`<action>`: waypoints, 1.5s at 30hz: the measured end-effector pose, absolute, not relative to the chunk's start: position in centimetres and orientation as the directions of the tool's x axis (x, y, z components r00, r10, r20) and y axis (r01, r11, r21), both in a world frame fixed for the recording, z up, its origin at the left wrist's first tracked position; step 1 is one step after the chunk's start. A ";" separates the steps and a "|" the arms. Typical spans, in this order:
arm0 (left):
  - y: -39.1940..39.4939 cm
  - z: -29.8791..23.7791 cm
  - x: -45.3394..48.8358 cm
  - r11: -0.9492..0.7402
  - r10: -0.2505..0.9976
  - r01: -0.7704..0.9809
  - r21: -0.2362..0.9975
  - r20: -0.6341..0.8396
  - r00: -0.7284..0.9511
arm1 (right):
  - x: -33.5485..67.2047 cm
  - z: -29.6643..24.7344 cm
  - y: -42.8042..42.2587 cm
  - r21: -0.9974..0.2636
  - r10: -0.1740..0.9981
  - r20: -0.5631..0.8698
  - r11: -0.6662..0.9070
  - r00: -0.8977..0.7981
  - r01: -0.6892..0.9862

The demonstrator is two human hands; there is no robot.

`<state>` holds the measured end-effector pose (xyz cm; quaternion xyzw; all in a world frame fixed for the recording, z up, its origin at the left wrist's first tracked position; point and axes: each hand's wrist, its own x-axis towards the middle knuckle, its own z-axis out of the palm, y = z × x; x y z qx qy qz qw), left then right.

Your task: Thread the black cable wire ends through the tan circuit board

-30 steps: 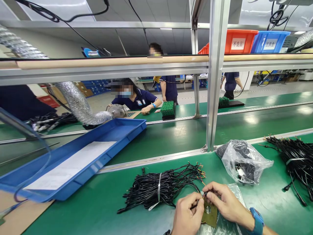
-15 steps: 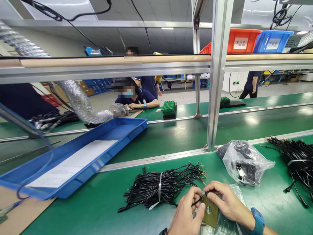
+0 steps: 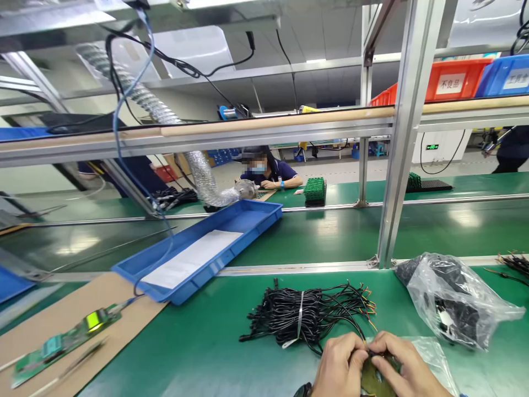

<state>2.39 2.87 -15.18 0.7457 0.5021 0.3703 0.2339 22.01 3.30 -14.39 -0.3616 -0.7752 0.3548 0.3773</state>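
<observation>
Head view puts your left hand [image 3: 339, 365] and your right hand [image 3: 403, 366] together at the very bottom edge of the frame, both curled shut around a small olive-brown board [image 3: 374, 380] and a thin black lead [image 3: 369, 351] pinched just above it; the board sits between your palms, over a clear plastic sheet [image 3: 430, 353] on the green mat [image 3: 198, 342]; your fingers hide the joint itself, so you cannot judge from here whether the lead is seated; that is the first risk, because work held this low in your sight can slip or go in crooked unnoticed; the lead seems to run back to the tied cable bundle [image 3: 308, 314] just beyond your knuckles, so a tug could drag the whole bundle toward you or pull the bare wire ends [image 3: 369, 305] out of order; the slick sheet under your wrists may slide and take the board with it; the plastic bag [image 3: 454, 300] of dark parts lies near your right hand, and a wide elbow could knock it; well apart on your left, the blue tray [image 3: 231, 242] and the lit green board [image 3: 66, 337] on the cardboard [image 3: 61, 320] look safe.
</observation>
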 end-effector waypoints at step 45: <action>3.3 -11.7 1.5 -0.391 0.893 0.500 0.773 0.186 0.411 | 21.3 -13.5 3.3 -0.833 0.867 0.320 0.450 -0.382 0.323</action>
